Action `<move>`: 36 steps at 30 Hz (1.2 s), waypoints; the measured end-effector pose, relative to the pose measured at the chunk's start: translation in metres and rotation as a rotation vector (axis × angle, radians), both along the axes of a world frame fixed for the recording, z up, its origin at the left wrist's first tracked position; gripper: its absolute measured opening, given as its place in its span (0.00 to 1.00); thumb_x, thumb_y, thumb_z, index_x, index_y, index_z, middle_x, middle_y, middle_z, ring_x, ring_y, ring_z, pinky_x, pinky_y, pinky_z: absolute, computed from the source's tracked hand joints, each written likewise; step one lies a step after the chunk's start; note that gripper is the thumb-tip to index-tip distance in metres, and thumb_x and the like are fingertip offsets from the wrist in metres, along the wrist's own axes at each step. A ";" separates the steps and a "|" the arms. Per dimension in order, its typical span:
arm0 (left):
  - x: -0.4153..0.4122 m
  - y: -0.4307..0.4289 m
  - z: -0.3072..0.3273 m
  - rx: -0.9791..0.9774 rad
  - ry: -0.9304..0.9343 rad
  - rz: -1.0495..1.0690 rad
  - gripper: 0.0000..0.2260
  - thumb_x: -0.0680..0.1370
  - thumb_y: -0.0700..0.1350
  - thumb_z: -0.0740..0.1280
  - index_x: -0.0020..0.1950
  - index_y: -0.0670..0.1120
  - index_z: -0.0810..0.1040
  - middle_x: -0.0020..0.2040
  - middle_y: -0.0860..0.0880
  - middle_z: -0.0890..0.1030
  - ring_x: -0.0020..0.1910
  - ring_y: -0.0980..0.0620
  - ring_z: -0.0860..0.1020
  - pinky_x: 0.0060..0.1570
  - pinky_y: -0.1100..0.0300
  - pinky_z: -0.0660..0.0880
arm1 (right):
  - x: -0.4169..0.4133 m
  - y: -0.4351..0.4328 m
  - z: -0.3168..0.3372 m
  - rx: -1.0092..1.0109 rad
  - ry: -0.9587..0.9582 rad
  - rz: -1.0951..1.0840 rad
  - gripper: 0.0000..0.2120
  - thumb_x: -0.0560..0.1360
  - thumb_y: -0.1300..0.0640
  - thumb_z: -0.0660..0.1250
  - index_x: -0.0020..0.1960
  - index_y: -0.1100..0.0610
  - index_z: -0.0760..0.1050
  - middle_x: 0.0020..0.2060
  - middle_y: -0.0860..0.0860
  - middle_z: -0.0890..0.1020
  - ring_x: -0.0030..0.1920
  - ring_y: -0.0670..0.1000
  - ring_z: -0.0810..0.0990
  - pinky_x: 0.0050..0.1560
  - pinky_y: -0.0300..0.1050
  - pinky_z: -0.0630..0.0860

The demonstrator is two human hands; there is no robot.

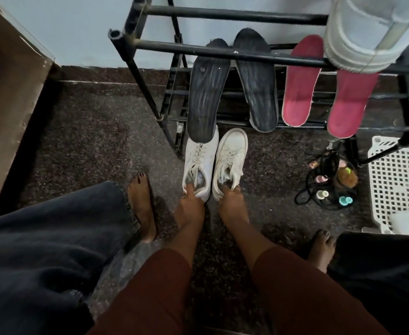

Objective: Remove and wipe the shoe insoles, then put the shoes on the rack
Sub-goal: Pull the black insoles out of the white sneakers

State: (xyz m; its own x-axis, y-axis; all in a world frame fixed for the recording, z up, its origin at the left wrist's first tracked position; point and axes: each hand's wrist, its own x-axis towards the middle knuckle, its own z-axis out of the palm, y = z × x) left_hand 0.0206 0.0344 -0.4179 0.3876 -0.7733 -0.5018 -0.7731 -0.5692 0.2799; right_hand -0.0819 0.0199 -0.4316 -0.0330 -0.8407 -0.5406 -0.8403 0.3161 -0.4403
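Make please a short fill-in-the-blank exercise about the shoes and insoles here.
1. Each hand grips one ____ sneaker.
2. Beside the two black insoles lean two ____ insoles.
3. The sneakers stand on the ____, in front of the rack.

Missing words: white; pink; floor

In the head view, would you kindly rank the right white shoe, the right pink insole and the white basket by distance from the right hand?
1. Right white shoe: gripped at its heel by the right hand.
2. Right pink insole: leaning on the rack, ahead and rightward.
3. White basket: floor, far right.
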 end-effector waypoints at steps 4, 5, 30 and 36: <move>-0.015 0.008 0.024 0.007 -0.056 0.054 0.26 0.81 0.48 0.57 0.77 0.54 0.51 0.57 0.40 0.79 0.54 0.39 0.78 0.55 0.48 0.74 | -0.003 0.010 0.027 -0.052 0.012 0.014 0.23 0.78 0.60 0.58 0.73 0.55 0.60 0.72 0.60 0.56 0.66 0.60 0.68 0.60 0.51 0.70; -0.020 0.010 0.031 -0.006 -0.052 0.062 0.26 0.81 0.48 0.57 0.77 0.53 0.51 0.57 0.40 0.79 0.54 0.39 0.78 0.54 0.48 0.75 | -0.005 0.012 0.034 -0.073 0.021 0.022 0.23 0.78 0.61 0.57 0.73 0.56 0.60 0.73 0.60 0.55 0.67 0.60 0.67 0.60 0.51 0.70; -0.163 -0.059 0.270 -0.712 0.154 -0.261 0.23 0.79 0.49 0.61 0.73 0.52 0.60 0.63 0.42 0.71 0.63 0.42 0.71 0.52 0.49 0.73 | -0.141 -0.033 0.269 -0.865 0.090 -0.223 0.22 0.79 0.58 0.57 0.71 0.63 0.60 0.74 0.63 0.52 0.74 0.61 0.50 0.69 0.54 0.62; -0.194 -0.106 0.296 -0.641 0.209 -0.309 0.32 0.74 0.44 0.69 0.74 0.57 0.58 0.73 0.37 0.54 0.67 0.36 0.64 0.55 0.50 0.71 | -0.190 -0.076 0.297 -0.829 0.179 -0.425 0.28 0.78 0.62 0.60 0.74 0.56 0.51 0.74 0.64 0.40 0.73 0.66 0.42 0.69 0.58 0.59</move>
